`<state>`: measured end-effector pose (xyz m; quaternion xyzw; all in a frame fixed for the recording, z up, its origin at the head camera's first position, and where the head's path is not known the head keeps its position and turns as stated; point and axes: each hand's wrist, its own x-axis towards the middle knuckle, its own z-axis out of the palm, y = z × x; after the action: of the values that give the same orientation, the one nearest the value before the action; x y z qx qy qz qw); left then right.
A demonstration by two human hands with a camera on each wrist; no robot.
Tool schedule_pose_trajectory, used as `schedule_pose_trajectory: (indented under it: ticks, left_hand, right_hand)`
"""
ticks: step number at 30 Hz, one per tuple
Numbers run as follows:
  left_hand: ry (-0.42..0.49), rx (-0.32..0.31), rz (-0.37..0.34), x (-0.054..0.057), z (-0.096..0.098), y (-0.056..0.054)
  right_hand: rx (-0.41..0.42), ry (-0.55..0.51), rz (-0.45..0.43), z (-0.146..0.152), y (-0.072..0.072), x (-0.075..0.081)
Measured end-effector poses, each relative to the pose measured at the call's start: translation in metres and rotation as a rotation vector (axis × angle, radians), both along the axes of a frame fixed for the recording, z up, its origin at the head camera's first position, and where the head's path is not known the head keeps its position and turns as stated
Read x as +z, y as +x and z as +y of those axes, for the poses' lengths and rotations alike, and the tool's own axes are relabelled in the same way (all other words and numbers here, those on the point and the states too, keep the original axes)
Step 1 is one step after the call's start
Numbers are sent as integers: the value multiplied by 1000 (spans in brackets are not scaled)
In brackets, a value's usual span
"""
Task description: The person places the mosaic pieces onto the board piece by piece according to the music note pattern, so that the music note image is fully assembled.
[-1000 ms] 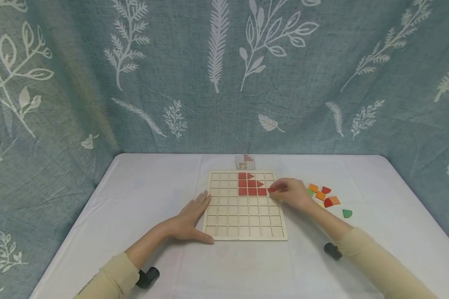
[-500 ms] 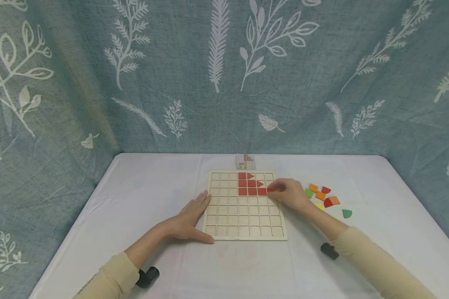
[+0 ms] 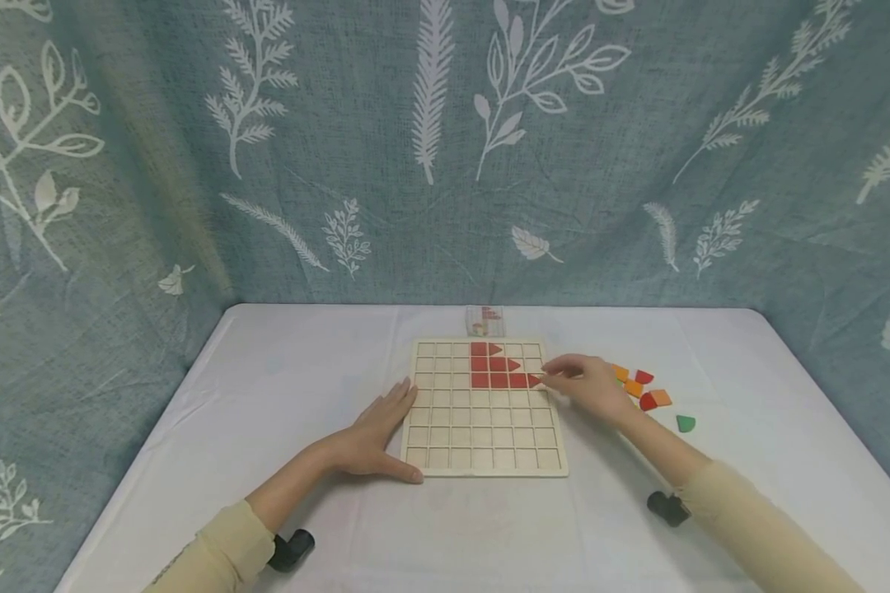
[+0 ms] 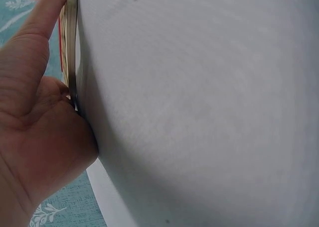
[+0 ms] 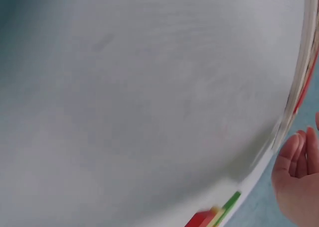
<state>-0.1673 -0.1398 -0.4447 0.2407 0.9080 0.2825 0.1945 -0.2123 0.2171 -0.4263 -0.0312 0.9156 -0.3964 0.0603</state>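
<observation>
A wooden grid board (image 3: 484,436) lies flat on the white table. Red squares and triangles (image 3: 499,380) fill parts of its three far rows, each row ending at the right in a triangle. My left hand (image 3: 374,436) rests spread at the board's left side, its thumb along the near left corner. In the left wrist view the thumb (image 4: 30,53) lies against the board's edge. My right hand (image 3: 586,385) hovers at the board's right edge, its fingertips beside the last red triangle (image 3: 535,380) of the third row. Thumb and forefinger are slightly apart with nothing seen between them.
A small picture card (image 3: 485,321) in a clear holder stands behind the board. Loose colored pieces lie to the right, among them an orange square (image 3: 661,398), a red piece (image 3: 644,376) and a green quarter-round (image 3: 686,423). A patterned blue-green curtain (image 3: 386,165) hangs behind the table.
The red triangle held by the right fingers now lies in the third row's end cell. My right hand has let go and drawn slightly right; the left hand has stayed put.
</observation>
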Motion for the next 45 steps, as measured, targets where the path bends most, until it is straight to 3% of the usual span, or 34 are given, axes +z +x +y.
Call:
schedule_pose_trajectory:
  ticks: [7,15,20,28,35,45]
  left_hand:
    - [-7,-2,6,2,0,0]
    - [0,-10,20,-1,1,1]
    - [2,-7,19,-1,1,1]
    - [15,-16,22,-1,1,2]
    - [14,-8,36,-4,0,0]
    - [11,-9,30,-4,0,0]
  right_hand:
    - [-55,-62,6,39,4,2]
    - [-88,-12,26,78,15,5]
    - [-94,51,31,90,13,2]
    - [-86,164,85,98,4,-4]
    - [-106,162,41,92,-1,-4]
    - [-125,135,76,89,2,-5]
